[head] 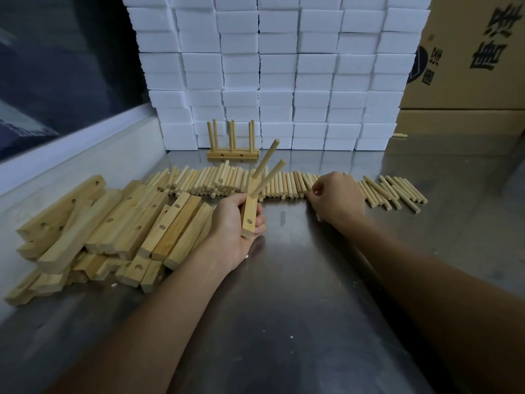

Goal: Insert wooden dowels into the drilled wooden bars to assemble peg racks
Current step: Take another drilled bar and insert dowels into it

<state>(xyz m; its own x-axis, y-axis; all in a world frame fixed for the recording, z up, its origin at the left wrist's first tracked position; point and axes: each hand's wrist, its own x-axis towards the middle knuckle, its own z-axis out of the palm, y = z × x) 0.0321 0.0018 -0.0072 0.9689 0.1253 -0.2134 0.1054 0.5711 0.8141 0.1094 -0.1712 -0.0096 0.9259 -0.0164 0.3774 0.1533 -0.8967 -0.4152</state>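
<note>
Gripping a drilled wooden bar at centre frame, the left hand had its fingers curled round the bar's lower part, holding it tilted above the metal table. Two inserted dowels stood out of the bar's upper part, slanting toward the upper right; one empty hole showed near the bar's lower end. The right hand, right of centre, lay knuckles-up on the row of loose dowels, its fingers curled down among them; whether it pinched a dowel could not be told. That row ran across the middle of the frame from left of centre to the right. A heap of drilled bars lay at the left, just beside the left hand. One finished peg rack stood upright above centre, against a stack of white foam blocks. Cardboard boxes occupied the upper right.
</note>
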